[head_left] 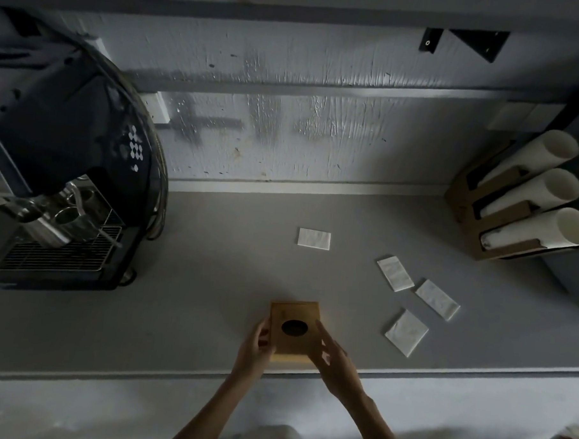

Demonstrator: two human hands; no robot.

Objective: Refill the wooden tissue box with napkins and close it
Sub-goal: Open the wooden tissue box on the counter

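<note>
A wooden tissue box (295, 314) with a dark oval hole in its lid stands near the counter's front edge. My left hand (257, 345) grips its left side. My right hand (330, 357) rests against its right side, fingers spread along the edge. Several folded white napkins lie on the counter: one (314, 238) behind the box, one (395, 273) and another (437, 299) to the right, and one (406, 333) nearest the box's right.
A black espresso machine (67, 176) with a metal drip grate fills the left side. A cardboard holder with three stacks of white paper cups (527, 209) lies at the right. The grey counter (212, 282) ends at a wall behind.
</note>
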